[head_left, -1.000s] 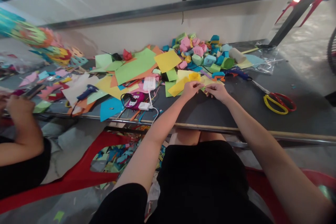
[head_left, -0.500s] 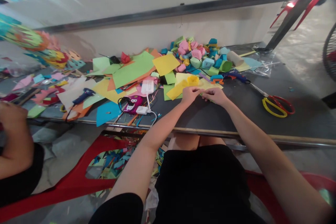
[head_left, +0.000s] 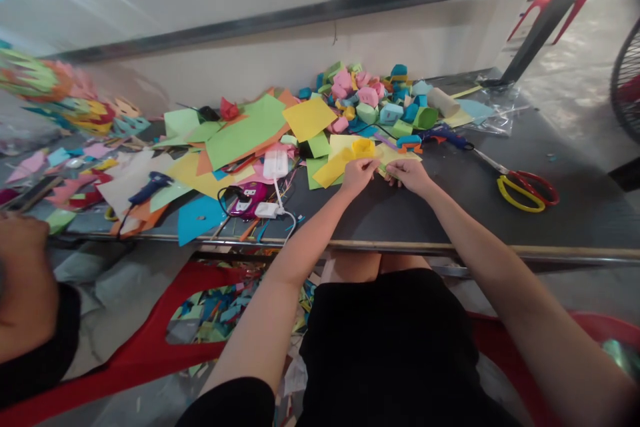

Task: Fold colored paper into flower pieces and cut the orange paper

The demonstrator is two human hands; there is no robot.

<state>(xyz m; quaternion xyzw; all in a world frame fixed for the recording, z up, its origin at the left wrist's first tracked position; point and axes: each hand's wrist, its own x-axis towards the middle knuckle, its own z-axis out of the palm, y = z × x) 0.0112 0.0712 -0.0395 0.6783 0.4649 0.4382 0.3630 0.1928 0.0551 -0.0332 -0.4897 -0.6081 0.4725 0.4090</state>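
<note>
My left hand (head_left: 360, 175) and my right hand (head_left: 411, 175) face each other above the table's front part, fingertips pinched. Between them is a small yellow-green piece of paper (head_left: 382, 167), held at both ends; its exact shape is too small to make out. Just behind my left hand, a yellow folded paper shape (head_left: 363, 147) sits on pale yellow sheets. A blue and orange paper piece (head_left: 409, 141) lies behind my right hand.
Scissors (head_left: 525, 190) lie to the right, near a blue glue gun (head_left: 447, 136). A heap of folded paper shapes (head_left: 369, 95) stands against the wall. Left are a purple power socket (head_left: 249, 200), coloured sheets (head_left: 245, 133) and another glue gun (head_left: 151, 188). A co-worker's arm (head_left: 25, 280) is at far left.
My hands have drawn slightly apart, and more of the yellow-green paper shows between the fingertips. The whole view has shifted a little; the things on the table lie as before.
</note>
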